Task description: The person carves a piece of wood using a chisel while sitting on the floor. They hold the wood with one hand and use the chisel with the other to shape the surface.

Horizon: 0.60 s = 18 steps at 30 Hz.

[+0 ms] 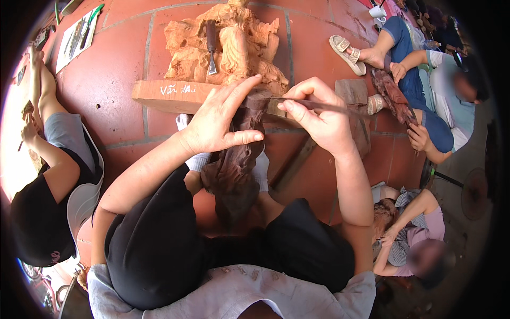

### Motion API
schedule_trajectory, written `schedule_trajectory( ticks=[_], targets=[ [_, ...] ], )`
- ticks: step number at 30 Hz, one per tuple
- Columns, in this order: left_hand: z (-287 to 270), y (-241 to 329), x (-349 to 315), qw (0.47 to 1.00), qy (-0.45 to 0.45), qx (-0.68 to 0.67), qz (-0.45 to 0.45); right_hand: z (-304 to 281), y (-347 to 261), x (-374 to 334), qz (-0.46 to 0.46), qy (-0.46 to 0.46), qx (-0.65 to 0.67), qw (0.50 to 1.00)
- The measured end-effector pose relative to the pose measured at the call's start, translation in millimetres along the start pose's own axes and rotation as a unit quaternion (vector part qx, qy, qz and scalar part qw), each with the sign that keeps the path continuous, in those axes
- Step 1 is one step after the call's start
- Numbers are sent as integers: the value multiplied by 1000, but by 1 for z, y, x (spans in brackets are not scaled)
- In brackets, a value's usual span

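A dark brown wood carving [234, 167] stands upright between my knees, its top rounded. My left hand [215, 117] lies against its upper part, thumb and fingers stretched apart. Just right of the carving's top, my right hand [324, 117] pinches a thin dark rod-like tool [353, 111] between thumb and fingers. The tool's tip reaches the top of the carving; whether it touches cannot be made out. Beyond my hands sits a pale orange wood carving [234, 50] on a thick wooden board [151, 95]. A chisel [211, 45] with a dark handle leans on that carving.
Wooden blocks [350, 91] stand on the red tiled floor [119, 69] to the right. Another person [446, 101] holds a reddish carving [393, 95]; others sit at lower right [409, 228] and left [58, 175]. Tools lie on a white sheet [71, 50] at far left.
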<state>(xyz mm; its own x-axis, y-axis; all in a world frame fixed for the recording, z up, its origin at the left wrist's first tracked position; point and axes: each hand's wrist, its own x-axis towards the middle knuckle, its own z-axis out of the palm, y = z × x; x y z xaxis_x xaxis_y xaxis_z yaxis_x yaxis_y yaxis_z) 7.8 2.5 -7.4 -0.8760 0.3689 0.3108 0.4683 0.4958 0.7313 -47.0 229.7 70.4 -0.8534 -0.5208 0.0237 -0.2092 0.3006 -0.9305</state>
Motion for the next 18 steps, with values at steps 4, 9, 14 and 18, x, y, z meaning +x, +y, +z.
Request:
schedule_trajectory(
  ticks=[4,9,14,18],
  targets=[
    [-5,0,0,998,-38,-16,-41,4,-19,8,-158,-61,-144,975],
    [-7,-1,1,998,-44,-31,-35,19,-22,9,-138,-87,-196,967],
    [-8,-1,1,999,-22,-29,-13,11,-24,26,-112,-145,-232,955],
    [-8,-3,0,998,-37,-33,-27,28,-31,10,-165,-93,-295,937]
  ],
)
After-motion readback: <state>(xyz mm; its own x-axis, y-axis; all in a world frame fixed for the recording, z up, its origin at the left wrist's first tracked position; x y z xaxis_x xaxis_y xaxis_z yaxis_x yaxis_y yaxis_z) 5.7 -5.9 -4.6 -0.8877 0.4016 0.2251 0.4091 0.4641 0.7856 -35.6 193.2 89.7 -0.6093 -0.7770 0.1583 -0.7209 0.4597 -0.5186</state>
